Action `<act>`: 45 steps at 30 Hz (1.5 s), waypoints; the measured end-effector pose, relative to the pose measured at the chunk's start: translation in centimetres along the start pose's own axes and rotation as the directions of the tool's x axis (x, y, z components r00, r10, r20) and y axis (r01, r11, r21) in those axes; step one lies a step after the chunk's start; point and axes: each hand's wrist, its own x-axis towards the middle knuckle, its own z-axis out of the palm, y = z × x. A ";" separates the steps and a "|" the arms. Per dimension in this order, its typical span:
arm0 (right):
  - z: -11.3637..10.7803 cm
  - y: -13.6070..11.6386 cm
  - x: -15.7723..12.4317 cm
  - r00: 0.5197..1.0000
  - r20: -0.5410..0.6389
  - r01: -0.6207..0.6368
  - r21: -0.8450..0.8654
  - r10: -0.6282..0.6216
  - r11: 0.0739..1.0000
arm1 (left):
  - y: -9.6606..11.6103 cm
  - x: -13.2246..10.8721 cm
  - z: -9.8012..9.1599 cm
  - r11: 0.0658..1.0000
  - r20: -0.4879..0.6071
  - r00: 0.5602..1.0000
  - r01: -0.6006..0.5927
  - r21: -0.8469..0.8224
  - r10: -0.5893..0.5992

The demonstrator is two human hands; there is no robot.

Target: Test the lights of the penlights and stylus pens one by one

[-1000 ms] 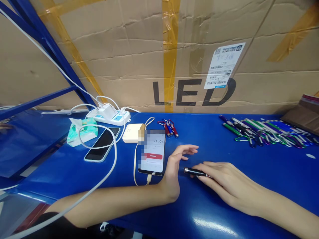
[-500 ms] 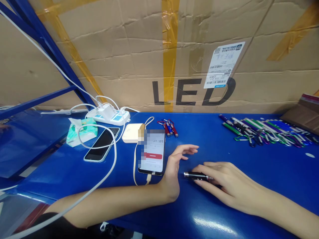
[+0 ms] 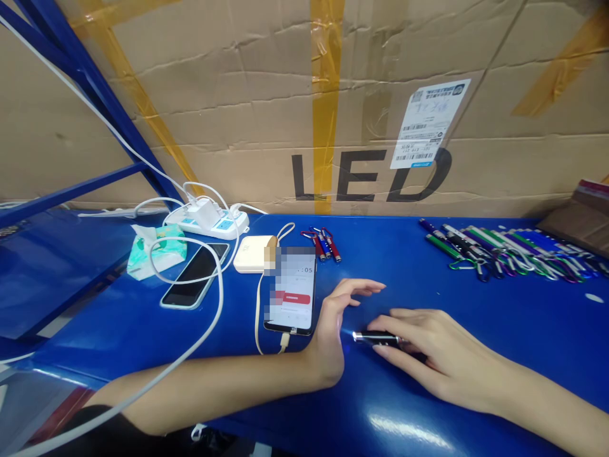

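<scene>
The right hand (image 3: 438,346) is covering the rear half of a small black torch (image 3: 375,337) on the blue surface (image 3: 476,292), leaving only its metal tip showing; how the fingers are gripping it underneath is impossible to tell. A blurred strip is masking the left side of the lit phone (image 3: 291,292) screen. Print on the white shipping label (image 3: 425,127) is too small to read. The row of keyring torches (image 3: 504,254) is running off the right edge, the cardboard box (image 3: 238,95) off the top.

Open blue table (image 3: 499,298) runs right and near, bounded far right by a pile of pens (image 3: 504,251). Left is crowded (phone (image 3: 291,292), looping cable (image 3: 219,304), power strip (image 3: 207,222)); a cardboard box (image 3: 238,127) walls the far side.
</scene>
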 end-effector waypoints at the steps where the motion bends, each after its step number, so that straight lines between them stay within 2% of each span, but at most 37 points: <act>1: 0.0 0.0 0.0 1.000 -0.005 0.000 -0.002 0.000 1.000 | 0.0 0.0 0.0 1.000 0.001 1.000 -0.001 0.002 0.001; 15: 0.1 0.0 0.1 0.996 -0.081 0.026 -0.077 -0.032 0.997 | 0.0 0.0 -0.1 0.999 0.007 1.000 0.002 0.046 -0.002; 25: -0.1 -0.1 -0.1 0.999 -0.048 -0.010 -0.022 0.008 1.000 | 0.0 0.0 0.0 0.998 0.002 1.000 -0.003 0.070 0.002; 32: -0.1 0.1 0.0 0.997 -0.083 -0.007 -0.059 0.002 0.998 | 0.0 0.1 -0.1 0.997 -0.007 1.000 0.011 0.076 -0.011; 40: -0.1 0.2 0.1 0.998 -0.056 0.015 -0.075 -0.020 0.997 | 0.1 0.0 0.1 1.000 -0.006 1.000 0.011 0.020 -0.011; 45: -0.1 0.1 0.1 0.999 -0.051 0.011 -0.073 -0.015 0.997 | 0.0 0.0 0.0 0.999 -0.004 1.000 -0.001 0.040 0.001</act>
